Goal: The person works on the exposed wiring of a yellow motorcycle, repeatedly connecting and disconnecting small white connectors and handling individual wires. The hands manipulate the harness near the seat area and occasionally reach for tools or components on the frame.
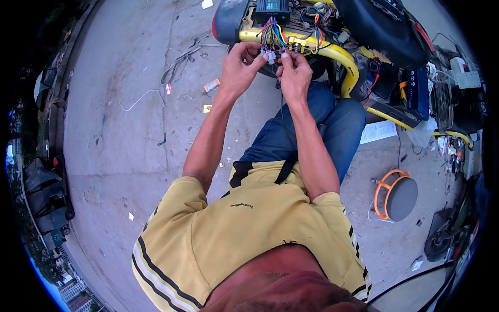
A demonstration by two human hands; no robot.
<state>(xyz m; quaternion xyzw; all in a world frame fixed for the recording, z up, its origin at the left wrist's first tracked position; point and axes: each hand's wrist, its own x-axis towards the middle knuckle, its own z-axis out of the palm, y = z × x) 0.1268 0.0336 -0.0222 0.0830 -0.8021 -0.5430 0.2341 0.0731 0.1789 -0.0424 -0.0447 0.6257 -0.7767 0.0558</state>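
Note:
At the top middle, my left hand [241,70] pinches a small white connector [271,56] between thumb and fingers. Just right of it, my right hand [293,75] has thumb and forefinger closed on the connector's wiring; exactly which piece is too small to tell. A bundle of coloured wires [272,32] runs down from a black controller box [272,9] with a green label to where my fingers are. Behind my hands runs a yellow tubular frame [340,57] of a vehicle, with a yellow-and-black terminal piece [296,44] beside my right fingertips.
A black seat [377,26] is tipped at the upper right. An orange-framed stool [396,195] stands at the right, below a paper sheet [378,132]. A strap [182,62] and small scraps lie on the concrete ground [114,177]. Dark vehicles [44,195] stand at the far left.

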